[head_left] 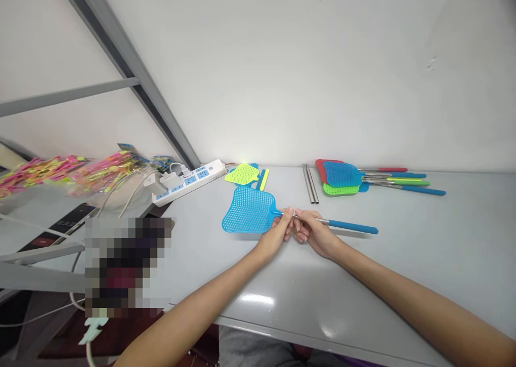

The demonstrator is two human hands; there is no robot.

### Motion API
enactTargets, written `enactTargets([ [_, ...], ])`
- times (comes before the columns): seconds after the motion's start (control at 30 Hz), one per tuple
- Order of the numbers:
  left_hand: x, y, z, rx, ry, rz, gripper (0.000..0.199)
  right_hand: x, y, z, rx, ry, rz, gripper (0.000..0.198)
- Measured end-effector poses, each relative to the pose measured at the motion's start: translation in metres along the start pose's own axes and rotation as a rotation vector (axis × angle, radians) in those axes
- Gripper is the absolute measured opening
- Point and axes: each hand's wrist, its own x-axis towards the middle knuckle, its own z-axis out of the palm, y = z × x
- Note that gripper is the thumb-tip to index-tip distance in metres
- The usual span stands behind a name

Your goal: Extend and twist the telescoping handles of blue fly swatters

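Observation:
A blue fly swatter is held level over the table, its perforated head to the left and its blue grip to the right. My left hand pinches it where the head's neck meets the metal rod. Close beside it, my right hand is closed on the rod, short of the grip. Beyond them lie a yellow swatter head over a blue one, with a blue grip and a yellow grip. Two metal tubes lie further right, near a pile of assembled swatters in red, blue and green.
A white power strip with plugs sits at the table's back left. Bags of pink and yellow items lie further left, with cables nearby. A grey metal frame rises at the left. The grey table meets the wall behind.

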Motion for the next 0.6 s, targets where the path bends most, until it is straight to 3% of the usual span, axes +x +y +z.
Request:
enactTargets([
  [0.27,0.0005,0.0076,-0.0025,-0.03,-0.072,0.024,0.043,0.0004,-0.0002,-0.0004,0.002,-0.018,-0.011,0.035],
  [0.43,0.0017,0.0034,-0.0046,-0.069,-0.067,-0.092,0.048,-0.0006,-0.0018,-0.0001,-0.014,-0.057,-0.005,0.035],
  [0.6,0.0041,-0.0005,-0.004,-0.117,-0.06,-0.098,0.047,-0.0001,-0.0035,-0.0003,-0.024,-0.046,0.032,0.035],
])
